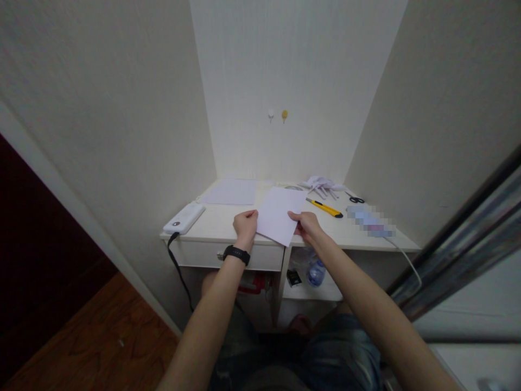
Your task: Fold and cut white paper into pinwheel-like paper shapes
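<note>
I have a white sheet of paper [280,215] pinched between my two hands at the near edge of the white surface [220,225]. My left hand [245,227], with a black band on its wrist, has its grip clamped on the sheet's left edge, thumb on top. My right hand [308,226] has its grip clamped on the right edge, fingers curled over the paper. The sheet sits tilted, its lower corner hanging a little past the surface's front edge, above the gap between the drawer [211,255] and the open shelf below. A second sheet [231,191] lies flat farther back on the left, well apart from mine. A white device with a black cord [184,218] rests at the left front corner. To the right of my sheet lies a yellow utility knife [324,208], with black-handled scissors [355,199] and a heap of white paper scraps [321,185] behind it.
</note>
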Demonstrator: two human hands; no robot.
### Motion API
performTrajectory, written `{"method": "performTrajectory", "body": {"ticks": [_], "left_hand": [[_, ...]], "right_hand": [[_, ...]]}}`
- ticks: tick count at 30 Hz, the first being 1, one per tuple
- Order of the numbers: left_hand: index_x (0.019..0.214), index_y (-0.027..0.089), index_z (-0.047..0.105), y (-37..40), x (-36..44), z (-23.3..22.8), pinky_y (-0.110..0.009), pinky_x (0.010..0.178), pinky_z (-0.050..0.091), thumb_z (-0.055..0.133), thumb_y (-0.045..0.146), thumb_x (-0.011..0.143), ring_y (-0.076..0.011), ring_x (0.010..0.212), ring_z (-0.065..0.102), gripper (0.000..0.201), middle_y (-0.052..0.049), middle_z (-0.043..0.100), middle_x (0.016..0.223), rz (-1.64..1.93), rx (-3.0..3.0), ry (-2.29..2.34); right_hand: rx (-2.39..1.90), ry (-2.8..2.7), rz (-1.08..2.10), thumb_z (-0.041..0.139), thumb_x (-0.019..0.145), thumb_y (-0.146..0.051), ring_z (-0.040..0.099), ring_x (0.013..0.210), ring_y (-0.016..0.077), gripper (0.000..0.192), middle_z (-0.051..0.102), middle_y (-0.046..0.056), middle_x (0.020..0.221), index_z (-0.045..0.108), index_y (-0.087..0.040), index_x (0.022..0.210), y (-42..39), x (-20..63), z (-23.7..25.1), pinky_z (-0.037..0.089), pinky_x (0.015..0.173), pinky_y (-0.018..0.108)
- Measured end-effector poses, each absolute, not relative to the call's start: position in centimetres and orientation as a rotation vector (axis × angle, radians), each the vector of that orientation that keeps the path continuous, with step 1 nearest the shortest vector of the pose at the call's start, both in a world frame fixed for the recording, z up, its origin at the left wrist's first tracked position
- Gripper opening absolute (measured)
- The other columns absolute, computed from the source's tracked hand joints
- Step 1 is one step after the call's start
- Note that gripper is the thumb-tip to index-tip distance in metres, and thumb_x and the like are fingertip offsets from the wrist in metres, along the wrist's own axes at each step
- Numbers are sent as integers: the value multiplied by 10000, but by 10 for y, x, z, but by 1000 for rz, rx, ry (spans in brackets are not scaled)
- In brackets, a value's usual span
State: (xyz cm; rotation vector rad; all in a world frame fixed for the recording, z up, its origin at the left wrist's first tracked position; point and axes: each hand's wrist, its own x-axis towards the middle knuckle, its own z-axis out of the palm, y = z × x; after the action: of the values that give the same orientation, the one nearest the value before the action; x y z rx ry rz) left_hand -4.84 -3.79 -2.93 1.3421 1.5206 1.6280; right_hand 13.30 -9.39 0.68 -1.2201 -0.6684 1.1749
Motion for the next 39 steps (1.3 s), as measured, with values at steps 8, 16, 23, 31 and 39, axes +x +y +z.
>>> {"method": "performTrajectory", "body": {"ticks": [8, 16, 23, 31, 39], "left_hand": [[853, 139, 791, -42, -46, -25, -331, 847, 516, 700, 249, 756, -260, 909, 716, 172, -133, 771, 913, 1547, 1414, 1583], [800, 106, 776, -46, -54, -20, -315, 779, 517, 777, 231, 676, -231, 818, 700, 176, -128, 766, 849, 1535, 1282, 1226], [809, 101, 742, -39, -64, 4, -256, 610, 510, 862, 310, 627, -137, 640, 635, 302, -115, 745, 829, 1154, 1147, 815], [748, 90, 723, -22, -45, 8, -249, 630, 493, 905, 280, 550, -129, 667, 617, 328, -88, 717, 770, 1270, 1168, 847], [689, 97, 704, -22, -43, -3, -245, 571, 455, 899, 372, 551, -120, 604, 578, 364, -62, 676, 689, 1232, 1211, 893]], "right_hand": [[-1335, -865, 1191, 714, 819, -197, 603, 413, 164, 208, 676, 72, 544, 585, -142, 666, -102, 153, 5, 536, 392, 266], [-1075, -791, 1220, 765, 743, -124, 652, 508, 160, 248, 700, 47, 604, 556, -162, 615, -103, 167, -4, 589, 477, 273], [-970, -939, 1309, 887, 599, -227, 610, 496, 123, 326, 663, 9, 588, 569, -156, 586, -105, 184, -14, 544, 452, 225], [-999, -947, 1383, 803, 689, -181, 673, 646, 150, 196, 757, 59, 811, 721, -129, 860, -93, 182, -11, 573, 598, 252], [-991, -858, 1319, 799, 689, -174, 690, 705, 188, 184, 774, 89, 866, 723, -124, 849, -78, 173, -13, 571, 683, 300]]}}
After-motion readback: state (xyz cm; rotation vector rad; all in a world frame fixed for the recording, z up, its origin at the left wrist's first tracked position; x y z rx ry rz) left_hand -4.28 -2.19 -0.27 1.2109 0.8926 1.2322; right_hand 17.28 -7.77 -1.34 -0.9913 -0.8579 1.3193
